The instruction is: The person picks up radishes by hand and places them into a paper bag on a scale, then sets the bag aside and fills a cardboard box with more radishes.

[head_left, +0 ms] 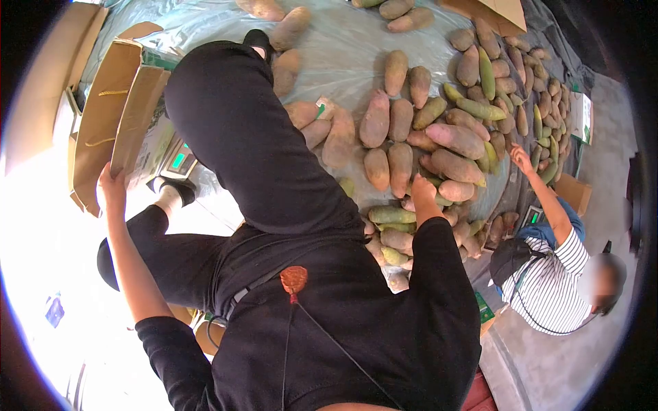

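Across the ground, a pale, wrinkled plastic sheet (pixel 336 42), bordered at the right by a grey floor (pixel 603 157), with the lower left washed out by strong light. On the plastic sheet, thick reddish-brown tubers (pixel 375 118), loosely spaced toward the top and middle, crowded together along the right, with longer green produce (pixel 487 74) mixed in. At the left, a tall open cardboard box (pixel 137 103) with yellow cord handles (pixel 113 92), just beside a small scale (pixel 179 161) with a lit green display.

Left hand (pixel 112 190) clasped on the near edge of the cardboard box, arm stretched out. Right hand (pixel 425 192) lowered among the crowded tubers, fingers curled and partly hidden; cannot tell whether closed around one or merely resting against it.

Between the two hands, a bent leg (pixel 233 123) in black trousers, filling the middle and blocking part of the plastic sheet, with several tubers close along its right side and a white-and-green scrap (pixel 325 107) among them. Lower down, a reddish pendant (pixel 294 279) hanging in front of a black top (pixel 384 322).

Beyond the tubers at the right, a co-worker (pixel 548 308) in a striped shirt, with the co-worker's hand (pixel 522 159) extended to the edge of the pile. Near that person, a second scale (pixel 533 216) and a brown box (pixel 573 193); farther up, a white box (pixel 582 118). At the top edge, another carton (pixel 493 10) near the tubers.
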Demonstrator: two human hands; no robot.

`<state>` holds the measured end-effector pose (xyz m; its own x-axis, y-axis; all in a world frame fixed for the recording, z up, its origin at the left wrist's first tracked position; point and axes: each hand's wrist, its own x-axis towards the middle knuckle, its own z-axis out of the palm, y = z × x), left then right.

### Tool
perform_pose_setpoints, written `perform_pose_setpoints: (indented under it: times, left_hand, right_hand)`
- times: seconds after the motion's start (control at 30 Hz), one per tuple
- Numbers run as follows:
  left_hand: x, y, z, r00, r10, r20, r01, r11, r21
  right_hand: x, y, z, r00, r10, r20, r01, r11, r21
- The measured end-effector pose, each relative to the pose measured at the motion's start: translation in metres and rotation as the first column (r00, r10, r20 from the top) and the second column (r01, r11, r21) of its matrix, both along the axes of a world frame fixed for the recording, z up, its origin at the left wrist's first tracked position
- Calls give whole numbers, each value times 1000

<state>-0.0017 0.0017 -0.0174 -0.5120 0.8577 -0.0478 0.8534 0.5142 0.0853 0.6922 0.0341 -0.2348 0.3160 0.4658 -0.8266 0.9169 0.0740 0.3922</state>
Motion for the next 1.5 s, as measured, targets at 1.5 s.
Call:
perform_pose_setpoints:
  times: [1.5]
  left_hand:
    - [11,-7,12,995,-8,-95,15,997,76]
  right_hand:
    - [-285,188,325,-109,473,-874,728,637,254]
